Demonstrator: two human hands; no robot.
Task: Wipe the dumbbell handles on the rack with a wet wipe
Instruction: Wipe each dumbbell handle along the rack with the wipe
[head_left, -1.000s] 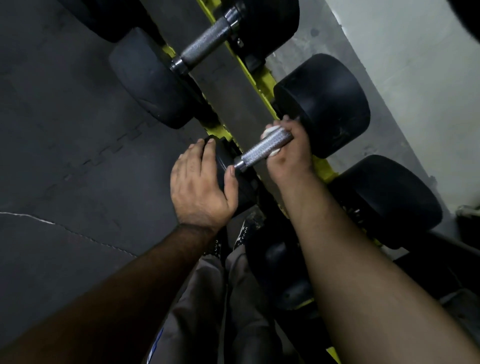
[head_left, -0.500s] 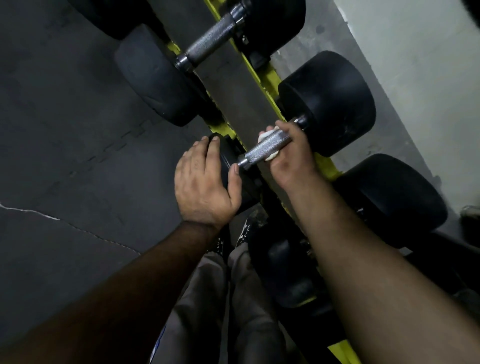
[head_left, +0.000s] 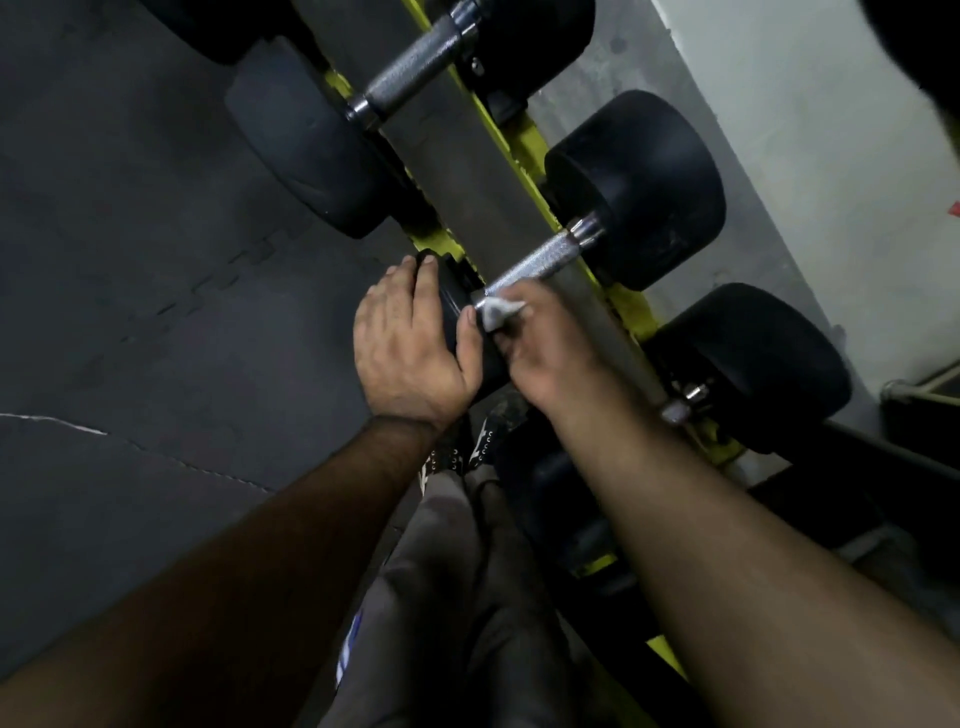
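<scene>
Knurled steel dumbbell handle (head_left: 540, 260), middle unit on a yellow-framed rack (head_left: 524, 140); all positions below are given relative to this handle. White wet wipe (head_left: 497, 309): bunched at the handle's near end, against the collar, pinched in the fingers of the right hand (head_left: 545, 353), which curls around it (whether the fingers also wrap the bar itself cannot be told). Left hand (head_left: 410, 343): just beside the handle's near end, palm and extended fingers laid flat over the near black weight head (head_left: 457, 306), thumb alongside the wipe, gripping nothing. Far weight head (head_left: 644, 187): black rubber, at the handle's opposite end, toward a pale wall (head_left: 810, 156). Second dumbbell (head_left: 410, 73): beyond the handle, further along the rack, its own knurled bar bare. Third dumbbell (head_left: 758, 364): on the nearer side of the handle, bar mostly hidden behind the right forearm. Dark grey mat flooring (head_left: 130, 260): well to the left of the handle, seams visible.
</scene>
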